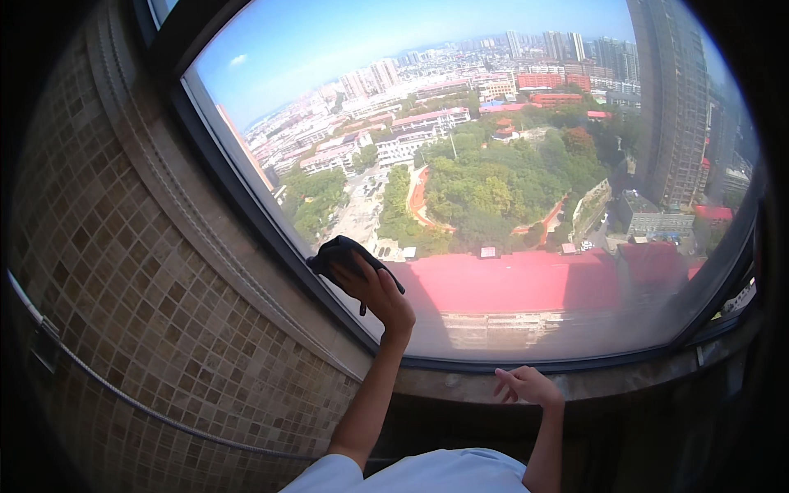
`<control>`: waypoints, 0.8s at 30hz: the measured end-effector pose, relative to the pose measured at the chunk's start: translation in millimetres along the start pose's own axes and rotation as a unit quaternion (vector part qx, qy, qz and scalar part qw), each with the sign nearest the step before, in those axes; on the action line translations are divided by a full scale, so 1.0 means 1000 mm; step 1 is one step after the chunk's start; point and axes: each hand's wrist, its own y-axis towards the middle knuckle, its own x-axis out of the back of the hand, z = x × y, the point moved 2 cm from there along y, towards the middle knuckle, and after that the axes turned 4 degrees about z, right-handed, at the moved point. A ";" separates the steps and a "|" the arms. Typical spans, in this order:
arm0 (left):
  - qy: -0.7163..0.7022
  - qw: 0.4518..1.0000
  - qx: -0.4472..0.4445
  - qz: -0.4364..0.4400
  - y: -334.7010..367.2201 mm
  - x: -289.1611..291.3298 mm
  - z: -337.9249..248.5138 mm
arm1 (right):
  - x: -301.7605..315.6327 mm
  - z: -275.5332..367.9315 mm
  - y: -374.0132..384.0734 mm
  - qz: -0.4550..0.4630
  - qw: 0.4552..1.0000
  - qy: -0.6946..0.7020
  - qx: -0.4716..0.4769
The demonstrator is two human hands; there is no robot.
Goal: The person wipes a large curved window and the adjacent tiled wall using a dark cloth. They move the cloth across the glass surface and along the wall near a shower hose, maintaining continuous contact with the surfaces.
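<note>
Head view: left hand raised, fingers clenched round dark crumpled cleaning cloth, cloth pressed flat on large dark-framed window pane, lower-left area, close to frame edge. Right hand empty, fingers loosely curled, resting at stone window sill just below glass. Beige mosaic-tiled wall at left, thin metal hose running across it. City rooftops and trees visible outside. Progress, as judged: wiping under way at lower-left corner; hazy film along bottom of pane, right of cloth, so most of glass likely left; cleaned portion not tellable.
</note>
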 end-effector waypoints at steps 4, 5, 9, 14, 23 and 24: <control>0.043 0.993 -0.111 0.025 -0.027 -0.039 -0.092 | 0.028 -0.032 -0.041 -0.058 0.998 0.025 -0.015; 0.054 0.990 -0.122 0.044 -0.039 -0.051 -0.113 | 0.036 -0.040 -0.053 -0.066 0.997 0.018 -0.017; 0.021 0.974 -0.183 0.132 -0.085 -0.092 -0.218 | 0.071 -0.080 -0.106 -0.117 0.992 0.051 -0.015; 0.005 0.954 -0.223 0.202 -0.140 -0.129 -0.320 | 0.104 -0.104 -0.162 -0.160 0.985 0.067 -0.009; -0.061 0.916 -0.319 0.236 -0.170 -0.148 -0.312 | 0.143 -0.122 -0.171 -0.209 0.977 0.036 0.008; -0.039 0.917 -0.325 0.226 -0.169 -0.144 -0.291 | 0.138 -0.116 -0.160 -0.195 0.980 0.036 0.008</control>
